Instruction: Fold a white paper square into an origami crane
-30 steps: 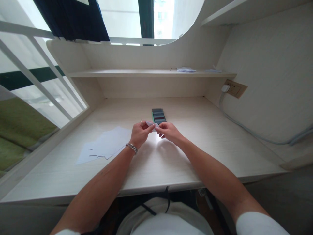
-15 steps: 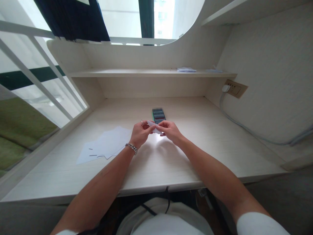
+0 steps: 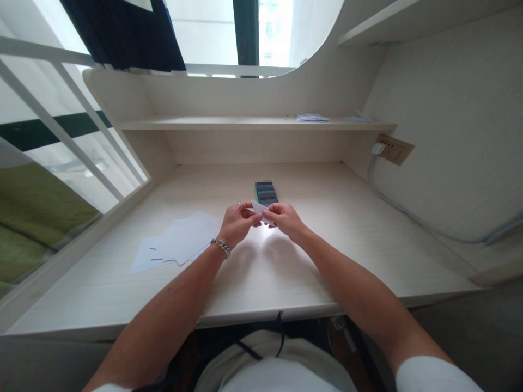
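Paper (image 3: 257, 207): shifted slightly toward 3 o'clock since the earlier frame; above tabletop (image 3: 347, 261), phone (image 3: 266, 191) at 12 o'clock.
Right hand (image 3: 286, 219): grip closed, pinching paper.
Left hand (image 3: 236, 222): grip half-curled at paper's 9 o'clock; pinch cannot be told.
Folding: apparently in progress; next move calls for 2 steady pinches.

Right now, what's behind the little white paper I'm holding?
Just past the little white paper, the phone shows on the desk, with much of its screen visible. Its near end seems covered by the paper and your fingers, so I can't see that part.
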The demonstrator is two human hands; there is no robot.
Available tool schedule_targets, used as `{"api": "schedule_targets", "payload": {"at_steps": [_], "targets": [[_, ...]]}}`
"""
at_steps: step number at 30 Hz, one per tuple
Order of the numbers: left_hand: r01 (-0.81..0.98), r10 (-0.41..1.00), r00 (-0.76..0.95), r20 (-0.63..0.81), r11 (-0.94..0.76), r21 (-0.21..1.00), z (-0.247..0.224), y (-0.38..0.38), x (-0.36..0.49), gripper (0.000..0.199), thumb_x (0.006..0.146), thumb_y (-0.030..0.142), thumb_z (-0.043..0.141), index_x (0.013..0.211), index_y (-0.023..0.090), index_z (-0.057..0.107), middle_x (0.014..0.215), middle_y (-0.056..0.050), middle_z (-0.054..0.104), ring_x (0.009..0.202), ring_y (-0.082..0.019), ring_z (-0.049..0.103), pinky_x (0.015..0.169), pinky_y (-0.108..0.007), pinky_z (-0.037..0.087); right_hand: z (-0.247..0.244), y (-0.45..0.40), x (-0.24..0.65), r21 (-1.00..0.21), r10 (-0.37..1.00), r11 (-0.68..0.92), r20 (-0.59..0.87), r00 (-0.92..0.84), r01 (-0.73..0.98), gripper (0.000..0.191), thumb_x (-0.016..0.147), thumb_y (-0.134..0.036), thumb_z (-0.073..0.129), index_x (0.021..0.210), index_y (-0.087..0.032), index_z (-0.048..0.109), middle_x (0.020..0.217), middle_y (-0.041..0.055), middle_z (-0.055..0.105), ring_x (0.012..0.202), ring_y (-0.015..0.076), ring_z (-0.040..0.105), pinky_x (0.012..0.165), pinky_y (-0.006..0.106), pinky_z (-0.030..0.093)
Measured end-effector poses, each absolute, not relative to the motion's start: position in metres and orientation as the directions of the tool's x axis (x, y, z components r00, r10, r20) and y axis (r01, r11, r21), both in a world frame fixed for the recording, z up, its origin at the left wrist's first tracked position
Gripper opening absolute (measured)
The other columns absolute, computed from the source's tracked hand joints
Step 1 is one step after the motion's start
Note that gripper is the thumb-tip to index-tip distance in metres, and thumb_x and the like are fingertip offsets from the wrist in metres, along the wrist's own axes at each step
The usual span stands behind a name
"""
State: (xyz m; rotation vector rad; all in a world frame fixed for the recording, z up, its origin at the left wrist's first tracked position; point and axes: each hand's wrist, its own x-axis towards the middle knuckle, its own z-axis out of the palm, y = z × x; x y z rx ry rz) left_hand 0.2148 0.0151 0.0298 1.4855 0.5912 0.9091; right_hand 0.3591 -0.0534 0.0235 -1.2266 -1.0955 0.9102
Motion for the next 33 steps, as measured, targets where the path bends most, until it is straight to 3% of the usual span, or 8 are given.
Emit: {"api": "schedule_targets", "payload": {"at_steps": [6,11,17,26,33], "targets": [[-0.162,0.780,0.598,0.184,-0.107,0.981,0.031,0.014,0.214,0.039,0.057,0.038,0.088,0.081,0.012,0.072,0.066,-0.005,0.070,0.057,-0.013,0.062,0.059,-0.026,0.050,0.018,-0.048,0.361,-0.982,0.942,0.158,0.182,0.280,0.106,0.038,0.066,-0.050,0.074,0.065,-0.016,0.058,0.055,-0.0014,0.056,0.049,0.0112,0.054,0.049,0.026,0.045],[-0.143,0.829,0.522,0.201,-0.148,0.979,0.028,0.020,0.213,0.036,0.059,0.042,0.086,0.073,0.013,0.071,0.068,-0.006,0.070,0.059,-0.013,0.062,0.060,-0.026,0.049,0.017,-0.049,0.359,-0.979,0.957,0.149,0.178,0.230,0.138,0.037,0.069,-0.049,0.075,0.067,-0.016,0.058,0.056,-0.0008,0.058,0.049,0.0108,0.055,0.048,0.024,0.046],[-0.109,0.861,0.479,0.172,-0.136,0.985,0.028,0.021,0.213,0.039,0.057,0.045,0.085,0.070,0.012,0.069,0.064,-0.005,0.068,0.060,-0.014,0.061,0.061,-0.027,0.048,0.020,-0.051,0.357,-0.996,0.977,0.079,0.085,0.197,0.037,0.034,0.071,-0.045,0.075,0.074,-0.015,0.060,0.066,-0.0003,0.062,0.056,0.0110,0.061,0.050,0.022,0.050],[-0.158,0.850,0.507,0.141,-0.070,0.985,0.032,0.018,0.212,0.044,0.071,0.056,0.073,0.067,0.012,0.068,0.063,-0.006,0.067,0.059,-0.015,0.062,0.062,-0.029,0.050,0.026,-0.054,0.358,-0.996,0.975,0.060,0.044,0.216,-0.067,0.026,0.073,-0.036,0.075,0.076,-0.015,0.060,0.068,0.0001,0.064,0.060,0.0124,0.064,0.053,0.024,0.051],[-0.290,0.812,0.554,0.183,-0.018,0.957,0.033,0.020,0.209,0.039,0.067,0.047,0.081,0.085,0.014,0.070,0.078,-0.006,0.072,0.064,-0.013,0.065,0.065,-0.027,0.052,0.029,-0.058,0.363,-0.972,0.966,0.119,0.066,0.249,-0.204,0.035,0.067,-0.034,0.080,0.092,-0.018,0.061,0.074,-0.0009,0.067,0.061,0.0118,0.063,0.056,0.026,0.052]]}}
